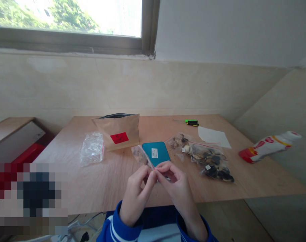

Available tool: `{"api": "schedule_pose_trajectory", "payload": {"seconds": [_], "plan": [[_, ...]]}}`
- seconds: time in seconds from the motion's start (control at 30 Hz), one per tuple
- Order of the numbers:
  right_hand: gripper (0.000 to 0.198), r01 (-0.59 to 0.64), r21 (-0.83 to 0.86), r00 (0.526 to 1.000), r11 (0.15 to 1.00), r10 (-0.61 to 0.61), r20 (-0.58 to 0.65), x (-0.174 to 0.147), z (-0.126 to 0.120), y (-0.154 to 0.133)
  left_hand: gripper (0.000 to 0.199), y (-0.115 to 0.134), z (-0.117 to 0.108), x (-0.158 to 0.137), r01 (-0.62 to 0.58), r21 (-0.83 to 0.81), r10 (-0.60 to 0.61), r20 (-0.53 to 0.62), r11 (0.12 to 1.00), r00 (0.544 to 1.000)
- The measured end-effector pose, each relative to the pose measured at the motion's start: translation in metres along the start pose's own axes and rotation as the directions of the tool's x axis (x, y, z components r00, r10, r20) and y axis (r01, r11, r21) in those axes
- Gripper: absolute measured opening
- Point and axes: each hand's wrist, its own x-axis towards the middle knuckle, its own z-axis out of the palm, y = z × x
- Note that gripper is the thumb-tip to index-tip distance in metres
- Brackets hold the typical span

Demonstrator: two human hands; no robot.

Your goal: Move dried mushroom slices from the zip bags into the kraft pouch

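Observation:
Both my hands meet over the front middle of the table, fingertips pinched together. Between them is a small clear zip bag (140,154) with a reddish seal strip along its edge; what it holds is mostly hidden. My left hand (140,188) is closed on one part of that edge, and my right hand (174,183) pinches it right beside. Just behind the hands lies a flat teal case (159,151) with a white barcode label. Farther back stands a brown paper pouch (120,131) with a red label, its top open.
A crumpled clear plastic bag (92,148) lies at the left. To the right are zip bags of dark and tan pieces (210,156), white paper (214,137), two screwdrivers (191,122) and a red-and-white bottle (268,146) on its side. The wooden table (92,191) ends at a wall.

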Motion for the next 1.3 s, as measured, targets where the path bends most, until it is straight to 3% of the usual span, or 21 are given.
{"api": "schedule_pose_trajectory", "payload": {"seconds": [0.1, 0.2, 0.43, 0.67, 0.97, 1.03, 1.17, 1.3], "plan": [[0.02, 0.033, -0.012, 0.999, 0.999, -0.033, 0.015, 0.0, 0.002, -0.001, 0.039, 0.001, 0.004, -0.001, 0.059, -0.079, -0.064, -0.055, 0.995, 0.996], [0.02, -0.001, 0.059, 0.999, 0.998, -0.002, 0.041, 0.0, 0.006, 0.002, 0.038, 0.001, 0.005, -0.002, 0.085, -0.137, -0.091, -0.04, 0.987, 0.995], [0.016, -0.026, 0.133, 0.997, 0.991, 0.016, 0.076, 0.002, 0.005, 0.006, 0.035, -0.003, 0.007, -0.004, 0.075, -0.265, -0.097, -0.072, 0.961, 0.993], [0.011, 0.142, -0.093, 0.986, 0.985, -0.15, -0.079, 0.006, -0.002, 0.002, 0.033, -0.007, 0.009, -0.005, -0.083, 0.055, 0.089, -0.113, 0.995, 0.99], [0.013, 0.203, -0.398, 0.948, 0.895, -0.281, -0.15, 0.002, 0.006, 0.003, 0.033, -0.006, 0.01, -0.003, -0.064, 0.252, 0.102, -0.142, 0.966, 0.985], [0.013, 0.207, -0.436, 0.947, 0.876, -0.291, -0.135, 0.003, 0.005, 0.001, 0.035, -0.005, 0.009, -0.003, -0.046, 0.236, 0.083, -0.148, 0.971, 0.985], [0.012, 0.261, -0.426, 0.96, 0.866, -0.279, 0.022, 0.002, 0.002, -0.005, 0.037, 0.0, 0.004, -0.002, -0.009, 0.136, 0.028, -0.138, 0.991, 0.99], [0.009, 0.295, -0.391, 0.955, 0.872, -0.28, 0.095, -0.001, 0.005, -0.008, 0.035, 0.004, -0.002, 0.0, 0.01, 0.129, 0.016, -0.196, 0.992, 0.98]]}}
